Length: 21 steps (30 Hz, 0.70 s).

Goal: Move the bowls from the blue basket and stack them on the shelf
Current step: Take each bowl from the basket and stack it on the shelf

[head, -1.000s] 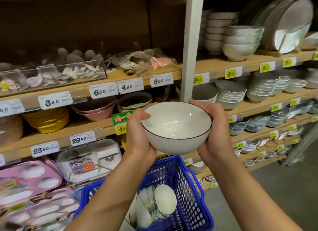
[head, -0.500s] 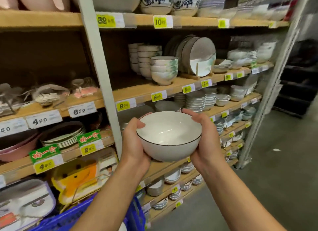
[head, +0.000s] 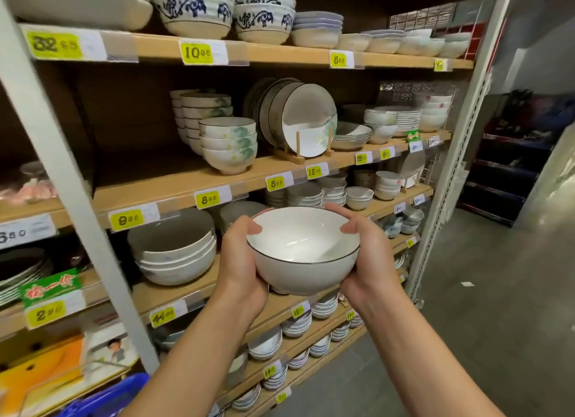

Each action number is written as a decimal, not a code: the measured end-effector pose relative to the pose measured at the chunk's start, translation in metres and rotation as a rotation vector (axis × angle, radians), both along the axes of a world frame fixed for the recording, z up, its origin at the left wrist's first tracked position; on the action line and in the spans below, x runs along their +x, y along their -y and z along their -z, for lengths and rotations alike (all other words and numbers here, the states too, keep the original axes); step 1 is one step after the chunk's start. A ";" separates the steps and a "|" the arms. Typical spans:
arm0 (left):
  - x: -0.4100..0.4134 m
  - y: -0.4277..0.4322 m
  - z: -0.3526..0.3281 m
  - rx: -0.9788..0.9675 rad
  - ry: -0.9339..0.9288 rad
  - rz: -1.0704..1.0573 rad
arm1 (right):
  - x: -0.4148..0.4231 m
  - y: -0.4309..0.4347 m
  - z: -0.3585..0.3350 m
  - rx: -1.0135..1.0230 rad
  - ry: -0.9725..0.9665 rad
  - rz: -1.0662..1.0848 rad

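Cupping glossy, round, dark-rimmed white bowl [head: 303, 251] between curled left hand [head: 241, 261] and right hand [head: 367, 262], before wooden shelf [head: 199, 287] of stacked bowls [head: 175, 255].

Bare shelf [head: 140, 174] left of bowl stacks [head: 228, 144] (seemingly reachable).

White dark-rimmed bowl [head: 303, 255], upright, before the shelf [head: 186, 289], blue basket [head: 118, 391] apparently bottom-left

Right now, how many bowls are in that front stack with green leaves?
3, nested on the shelf: bottom bowl, middle bowl, top bowl. Stacks behind are partly hidden.
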<state>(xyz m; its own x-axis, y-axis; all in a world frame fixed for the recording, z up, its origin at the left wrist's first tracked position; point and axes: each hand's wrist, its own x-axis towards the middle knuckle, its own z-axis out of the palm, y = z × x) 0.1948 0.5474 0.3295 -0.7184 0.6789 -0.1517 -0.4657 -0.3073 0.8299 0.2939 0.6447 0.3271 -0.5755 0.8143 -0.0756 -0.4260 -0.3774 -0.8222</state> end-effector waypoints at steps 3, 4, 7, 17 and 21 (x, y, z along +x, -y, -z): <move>-0.011 -0.025 0.001 -0.004 -0.011 0.004 | -0.009 -0.024 0.002 -0.015 -0.004 0.005; -0.016 -0.034 0.002 -0.003 -0.014 0.001 | -0.013 -0.032 0.002 -0.017 -0.004 0.004; -0.034 -0.060 0.000 -0.008 -0.031 0.006 | -0.030 -0.056 -0.003 -0.015 0.000 -0.006; -0.099 -0.122 -0.023 0.004 -0.144 -0.082 | -0.100 -0.128 -0.022 0.050 0.018 -0.030; -0.121 -0.133 -0.027 0.000 -0.168 -0.130 | -0.128 -0.145 -0.025 0.052 0.006 -0.090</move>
